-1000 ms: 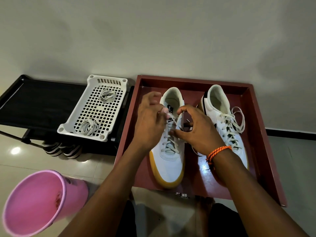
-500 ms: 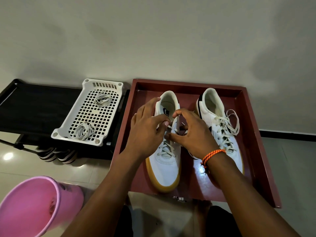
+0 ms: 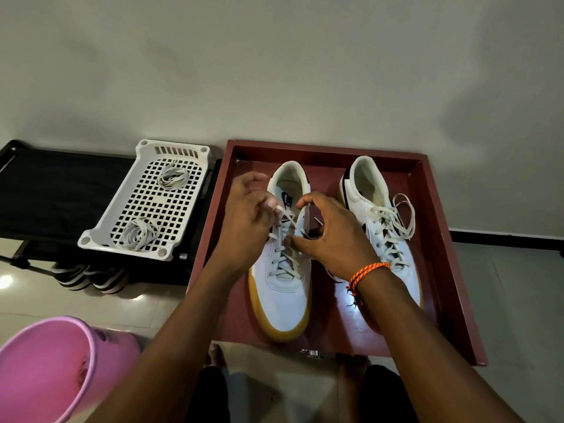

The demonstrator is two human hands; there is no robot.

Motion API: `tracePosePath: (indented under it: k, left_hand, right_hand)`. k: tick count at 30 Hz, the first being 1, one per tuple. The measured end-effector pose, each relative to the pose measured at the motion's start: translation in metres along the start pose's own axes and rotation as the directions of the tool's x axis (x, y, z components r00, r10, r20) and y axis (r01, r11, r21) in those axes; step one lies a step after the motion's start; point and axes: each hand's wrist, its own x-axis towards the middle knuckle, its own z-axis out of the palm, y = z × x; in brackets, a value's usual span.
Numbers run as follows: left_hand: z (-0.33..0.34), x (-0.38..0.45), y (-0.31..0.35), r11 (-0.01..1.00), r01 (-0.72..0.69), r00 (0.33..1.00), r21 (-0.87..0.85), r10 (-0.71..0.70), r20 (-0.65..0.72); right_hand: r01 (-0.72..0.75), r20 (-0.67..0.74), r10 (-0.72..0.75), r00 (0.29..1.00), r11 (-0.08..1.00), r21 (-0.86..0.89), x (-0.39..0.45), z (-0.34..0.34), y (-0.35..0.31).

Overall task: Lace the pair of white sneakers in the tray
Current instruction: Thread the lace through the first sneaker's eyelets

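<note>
Two white leather sneakers, gum soles, in the red tray [image 3: 439, 239].
Left hand [image 3: 244, 227] and right hand [image 3: 332, 236] each pinch flat lace [image 3: 288, 219], grip narrow, on left sneaker [image 3: 287, 288]; "NIKE" tongue. Laced sneaker [image 3: 384, 227] at 3 o'clock.

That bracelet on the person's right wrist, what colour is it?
Orange with dark flecks, a braided cord bracelet; the head view, the only one, shows it clearly.

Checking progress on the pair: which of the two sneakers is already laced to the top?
The right sneaker, untouched in the red tray, its lace ends lying loose. Both hands are on the left sneaker.
</note>
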Motion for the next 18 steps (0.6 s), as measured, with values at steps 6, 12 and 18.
tracePosePath:
  k: [6,12,18]
  left_hand:
    - [-0.005,-0.003,0.007,0.976,-0.166,0.986,0.142,0.167,0.009]
    - [0.01,-0.015,0.002,0.861,-0.248,0.962,0.444,0.163,0.221]
    - [0.005,-0.004,0.0,0.957,-0.148,0.989,0.251,0.138,0.057]
  right_hand:
    - [-0.008,-0.002,0.008,1.0,1.0,0.001,-0.001,0.001,-0.002]
    - [0.0,0.001,0.0,1.0,1.0,-0.02,-0.002,0.001,-0.003]
    - [-0.013,0.011,0.013,1.0,1.0,-0.007,-0.002,-0.001,-0.001]
